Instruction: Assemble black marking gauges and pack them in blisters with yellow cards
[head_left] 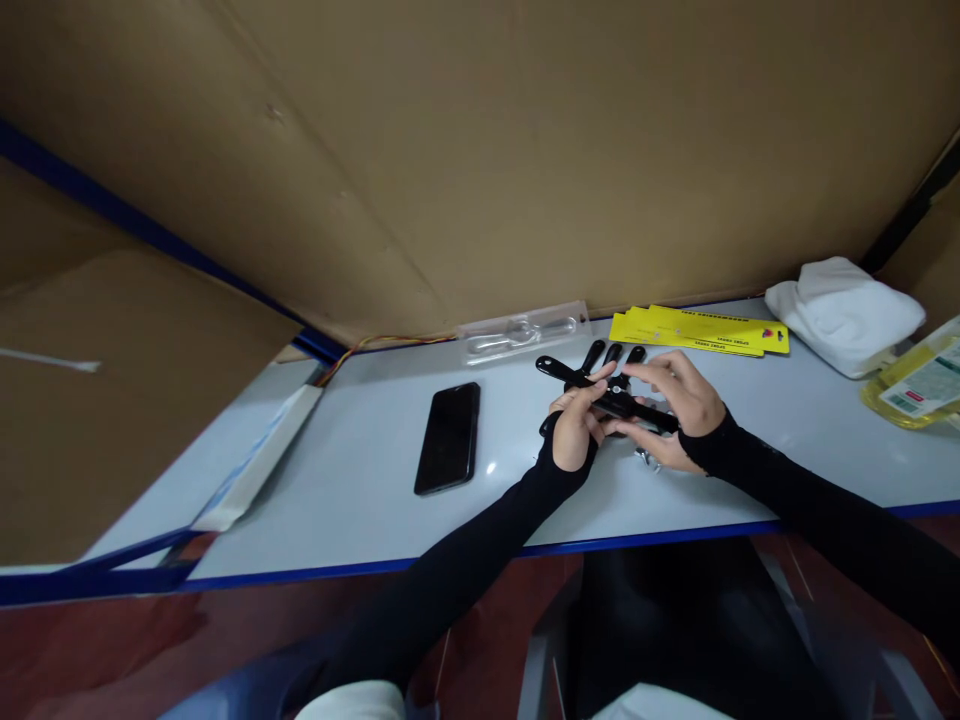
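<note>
A long black tool (616, 402) lies across my two hands above the tabletop. It has a hole in its left handle end and a small round pale spot near its middle. My left hand (576, 428) is closed around its left part, thumb on top. My right hand (679, 405) grips its right part, the fingers bent over the middle. Just behind the hands, several black handles (595, 352) fan out on the table. Shiny metal parts (648, 459) show below my right hand, partly hidden, so I cannot tell their kind.
A black phone (448, 438) lies left of my hands. Clear plastic packaging (523, 336) and yellow cards (697, 330) rest along the cardboard wall (555, 150). At the right are a white cloth bundle (847, 312) and a bottle of yellow liquid (919, 375). A blue edge (645, 541) borders the table.
</note>
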